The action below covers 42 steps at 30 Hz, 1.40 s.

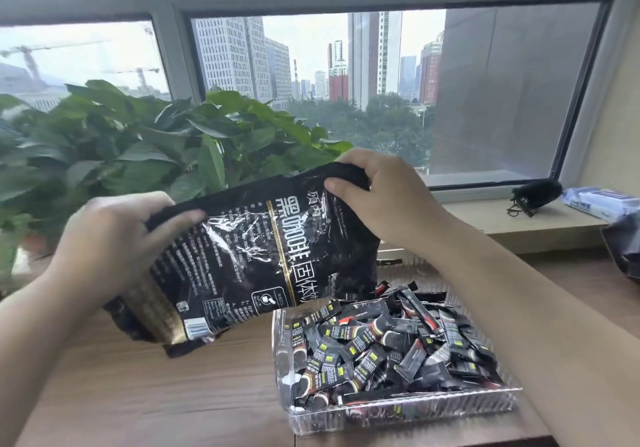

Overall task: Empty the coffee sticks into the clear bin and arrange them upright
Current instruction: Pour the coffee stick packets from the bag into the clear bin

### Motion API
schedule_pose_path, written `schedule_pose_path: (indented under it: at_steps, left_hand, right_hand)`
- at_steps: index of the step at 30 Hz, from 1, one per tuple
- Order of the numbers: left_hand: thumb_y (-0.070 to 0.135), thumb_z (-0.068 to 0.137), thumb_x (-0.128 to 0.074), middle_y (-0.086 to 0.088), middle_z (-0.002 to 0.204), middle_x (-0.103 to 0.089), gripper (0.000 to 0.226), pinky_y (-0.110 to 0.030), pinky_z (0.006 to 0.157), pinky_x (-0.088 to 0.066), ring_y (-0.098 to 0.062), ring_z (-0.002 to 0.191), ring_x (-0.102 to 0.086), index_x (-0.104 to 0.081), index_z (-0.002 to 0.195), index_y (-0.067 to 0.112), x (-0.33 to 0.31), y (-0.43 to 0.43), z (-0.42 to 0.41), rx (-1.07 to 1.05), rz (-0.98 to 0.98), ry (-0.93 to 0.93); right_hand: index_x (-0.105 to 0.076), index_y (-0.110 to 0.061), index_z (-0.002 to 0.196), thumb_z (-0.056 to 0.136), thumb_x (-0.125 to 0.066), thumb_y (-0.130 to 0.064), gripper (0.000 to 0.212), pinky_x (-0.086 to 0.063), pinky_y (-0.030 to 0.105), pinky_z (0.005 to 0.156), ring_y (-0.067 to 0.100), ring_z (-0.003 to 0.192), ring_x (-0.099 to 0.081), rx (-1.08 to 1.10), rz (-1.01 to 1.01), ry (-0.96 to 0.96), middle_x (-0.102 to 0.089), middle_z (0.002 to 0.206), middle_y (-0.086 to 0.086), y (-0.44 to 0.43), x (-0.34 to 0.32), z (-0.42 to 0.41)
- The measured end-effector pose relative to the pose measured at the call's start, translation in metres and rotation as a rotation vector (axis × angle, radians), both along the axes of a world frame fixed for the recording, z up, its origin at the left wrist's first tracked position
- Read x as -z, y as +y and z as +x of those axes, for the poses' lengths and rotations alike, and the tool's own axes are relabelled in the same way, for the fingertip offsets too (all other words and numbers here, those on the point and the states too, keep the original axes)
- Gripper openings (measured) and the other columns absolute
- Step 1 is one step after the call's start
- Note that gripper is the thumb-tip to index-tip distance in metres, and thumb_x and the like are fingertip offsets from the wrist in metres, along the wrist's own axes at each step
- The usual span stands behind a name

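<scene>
A large black coffee bag (249, 259) with white lettering hangs tilted above the wooden table, its lower right edge over the far left of the clear bin (398, 412). My left hand (110, 242) grips the bag's left edge. My right hand (377, 190) pinches its upper corner. The bin stands at centre right and is filled with several black coffee sticks (388, 346) lying jumbled flat in all directions. The bag's opening is hidden from me.
A leafy green plant (138, 142) stands behind the bag at the left. The window sill at the right carries a small black object (535, 192) and a white-blue packet (602, 202). A dark bag (623, 249) sits at the far right edge. Bare wooden table (156, 405) lies left of the bin.
</scene>
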<state>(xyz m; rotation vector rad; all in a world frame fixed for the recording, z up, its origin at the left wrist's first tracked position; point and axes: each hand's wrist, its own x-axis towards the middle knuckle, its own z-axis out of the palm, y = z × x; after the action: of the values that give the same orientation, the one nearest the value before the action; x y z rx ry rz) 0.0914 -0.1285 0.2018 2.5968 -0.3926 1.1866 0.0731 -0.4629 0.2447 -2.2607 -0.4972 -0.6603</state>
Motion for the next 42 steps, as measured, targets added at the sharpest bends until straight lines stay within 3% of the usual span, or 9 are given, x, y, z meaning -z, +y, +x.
schedule_pose_path:
  at_steps: [3,13,19,22,26,29,33,36,42]
  left_hand:
    - [0.063,0.09,-0.054,0.009,0.053,-0.054,0.043,-0.031,0.052,-0.046,-0.018,0.052,-0.055,-0.057,0.071,0.025,0.009,-0.002,-0.015,0.011,-0.074,0.014]
    - [0.06,0.088,-0.043,0.005,0.051,-0.045,0.05,-0.039,0.05,-0.045,-0.029,0.051,-0.048,-0.042,0.061,0.018,0.087,0.024,-0.04,0.009,-0.302,0.09]
    - [0.057,0.091,-0.041,0.004,0.053,-0.049,0.041,-0.035,0.049,-0.04,-0.016,0.052,-0.049,-0.039,0.062,0.027,0.118,0.038,-0.045,-0.001,-0.42,0.095]
    - [0.054,0.092,-0.043,0.014,0.071,-0.063,0.027,-0.034,0.054,-0.046,-0.01,0.058,-0.056,-0.052,0.082,0.03,0.131,0.044,-0.049,-0.017,-0.468,0.123]
    - [0.045,0.099,-0.048,0.024,0.08,-0.066,0.008,-0.03,0.061,-0.049,-0.008,0.067,-0.063,-0.054,0.101,0.04,0.139,0.047,-0.052,0.004,-0.556,0.131]
    - [0.034,0.097,-0.048,0.019,0.074,-0.066,0.007,-0.03,0.058,-0.045,-0.009,0.064,-0.061,-0.055,0.096,0.033,0.14,0.05,-0.052,0.013,-0.578,0.116]
    - [0.039,0.094,-0.044,0.012,0.065,-0.065,0.019,-0.037,0.053,-0.046,-0.011,0.058,-0.06,-0.059,0.093,0.028,0.132,0.069,-0.052,-0.042,-0.583,0.07]
    - [0.036,0.095,-0.043,0.007,0.068,-0.065,0.03,-0.036,0.053,-0.044,-0.026,0.06,-0.061,-0.064,0.099,0.014,0.119,0.092,-0.051,-0.112,-0.52,0.039]
    - [0.038,0.1,-0.041,-0.016,0.073,-0.069,0.03,-0.045,0.054,-0.051,-0.043,0.064,-0.065,-0.061,0.109,0.017,0.108,0.144,-0.047,-0.289,-0.283,-0.032]
  right_hand:
    - [-0.057,-0.035,0.101,0.099,-0.061,-0.034,0.005,-0.044,0.014,0.062,-0.002,0.074,-0.06,-0.018,-0.079,-0.001,-0.061,0.085,-0.021,0.017,-0.006,0.001]
    - [-0.062,-0.025,0.112,0.1,-0.057,-0.035,0.016,-0.048,0.036,0.08,0.016,0.093,-0.059,-0.111,-0.429,-0.043,-0.064,0.096,-0.011,0.092,-0.026,0.001]
    - [-0.062,-0.029,0.115,0.101,-0.055,-0.036,0.017,-0.041,0.035,0.078,0.017,0.101,-0.058,-0.144,-0.469,-0.055,-0.068,0.105,-0.009,0.131,-0.021,0.002]
    - [-0.064,-0.028,0.112,0.1,-0.057,-0.033,0.015,-0.049,0.035,0.079,0.014,0.095,-0.061,-0.195,-0.44,-0.053,-0.069,0.1,-0.01,0.148,-0.019,0.003]
    - [-0.066,-0.024,0.109,0.098,-0.061,-0.03,0.013,-0.049,0.017,0.072,0.002,0.086,-0.061,-0.281,-0.362,-0.043,-0.069,0.094,-0.011,0.169,-0.016,0.006]
    - [-0.065,-0.025,0.115,0.097,-0.063,-0.031,0.019,-0.051,0.023,0.076,0.007,0.09,-0.062,-0.294,-0.33,-0.056,-0.069,0.1,-0.01,0.179,-0.01,0.01]
    - [-0.051,-0.03,0.137,0.096,-0.062,-0.039,0.043,-0.037,0.025,0.091,0.006,0.112,-0.05,-0.236,-0.253,-0.089,-0.057,0.121,-0.014,0.177,0.0,0.015]
    - [-0.049,-0.031,0.139,0.096,-0.061,-0.037,0.045,-0.037,0.026,0.102,0.005,0.12,-0.049,-0.168,-0.137,-0.146,-0.055,0.127,-0.014,0.162,0.007,0.016]
    - [-0.058,-0.029,0.128,0.094,-0.061,-0.029,0.034,-0.033,0.006,0.097,-0.007,0.117,-0.053,-0.094,0.033,-0.078,-0.06,0.122,-0.02,0.104,0.035,0.007]
